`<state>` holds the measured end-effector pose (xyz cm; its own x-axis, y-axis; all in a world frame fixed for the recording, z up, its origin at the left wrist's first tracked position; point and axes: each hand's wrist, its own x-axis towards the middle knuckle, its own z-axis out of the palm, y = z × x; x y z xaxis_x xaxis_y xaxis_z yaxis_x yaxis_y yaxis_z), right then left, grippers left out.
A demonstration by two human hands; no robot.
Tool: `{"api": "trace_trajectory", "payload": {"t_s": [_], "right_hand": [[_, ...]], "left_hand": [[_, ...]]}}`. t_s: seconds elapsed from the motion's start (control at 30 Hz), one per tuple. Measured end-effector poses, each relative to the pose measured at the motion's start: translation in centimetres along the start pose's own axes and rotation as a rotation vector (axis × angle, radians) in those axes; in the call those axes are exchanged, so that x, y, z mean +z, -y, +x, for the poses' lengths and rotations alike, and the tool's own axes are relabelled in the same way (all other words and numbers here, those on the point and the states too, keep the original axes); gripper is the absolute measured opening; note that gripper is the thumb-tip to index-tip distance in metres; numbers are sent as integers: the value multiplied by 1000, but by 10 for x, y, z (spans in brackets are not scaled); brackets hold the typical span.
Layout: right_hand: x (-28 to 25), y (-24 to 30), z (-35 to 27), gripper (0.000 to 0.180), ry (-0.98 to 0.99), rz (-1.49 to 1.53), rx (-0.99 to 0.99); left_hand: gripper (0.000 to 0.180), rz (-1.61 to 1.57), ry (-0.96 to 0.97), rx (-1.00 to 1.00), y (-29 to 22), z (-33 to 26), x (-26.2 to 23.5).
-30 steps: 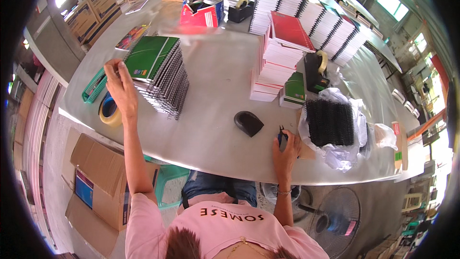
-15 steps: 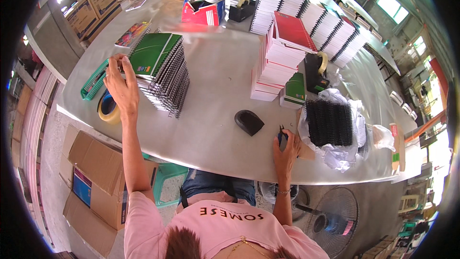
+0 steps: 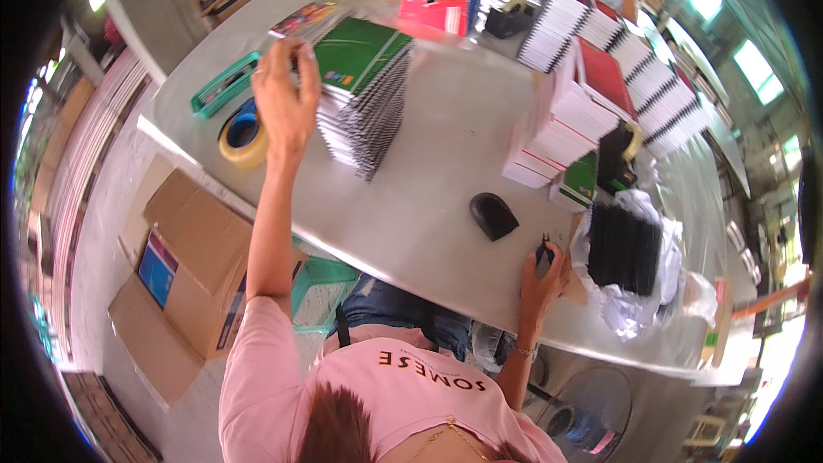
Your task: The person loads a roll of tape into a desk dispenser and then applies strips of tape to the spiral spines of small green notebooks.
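My left hand (image 3: 287, 99) is at the left edge of a tall stack of spiral notebooks (image 3: 360, 56) with green covers. Its fingers are bent, with a gap between thumb and forefinger; whether they touch the covers is hard to see. Close to the table's front edge, my right hand (image 3: 543, 281) is closed around small pliers (image 3: 543, 250) with dark blue handles, jaws pointing away from me. A black rounded piece (image 3: 492, 216) lies on the table to their left. Beside my left forearm rests a yellow tape roll (image 3: 243, 142), with a green plastic tray (image 3: 225, 86) behind it.
At right stand a red-topped stack of unbound books (image 3: 561, 111), black spiral coils (image 3: 623, 249) in white wrapping and a black tape dispenser (image 3: 619, 154). Farther back are a red box (image 3: 433, 10) and bound notebooks (image 3: 557, 26). An open carton (image 3: 201, 266) sits below the table's left side.
The whole view has turned, so the table and stacks appear farther right and tilted. My left hand stays beside the green notebooks, and the pliers stay in my right hand.
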<state>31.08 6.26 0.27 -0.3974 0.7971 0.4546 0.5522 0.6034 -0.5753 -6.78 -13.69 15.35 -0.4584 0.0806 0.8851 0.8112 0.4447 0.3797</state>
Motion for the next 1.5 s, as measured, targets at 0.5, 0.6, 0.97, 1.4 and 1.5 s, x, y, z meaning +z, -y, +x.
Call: {"api": "trace_trajectory", "payload": {"t_s": [0.5, 0.6, 0.97, 1.4, 1.5], "right_hand": [[1, -2, -1, 38, 19, -26, 22], [0, -5, 1, 36, 2, -37, 5], [0, -6, -2, 38, -2, -19, -26], [-1, -5, -3, 38, -3, 38, -44], [-2, -5, -3, 37, 0, 16, -23]], "left_hand": [[22, 18, 140, -104, -8, 5, -5], [47, 109, 214, -120, -20, 16, -9], [121, 414, 1261, -53, -32, 81, 56], [108, 433, 1204, -103, -16, 79, 61], [111, 495, 1206, -107, -20, 78, 64]]}}
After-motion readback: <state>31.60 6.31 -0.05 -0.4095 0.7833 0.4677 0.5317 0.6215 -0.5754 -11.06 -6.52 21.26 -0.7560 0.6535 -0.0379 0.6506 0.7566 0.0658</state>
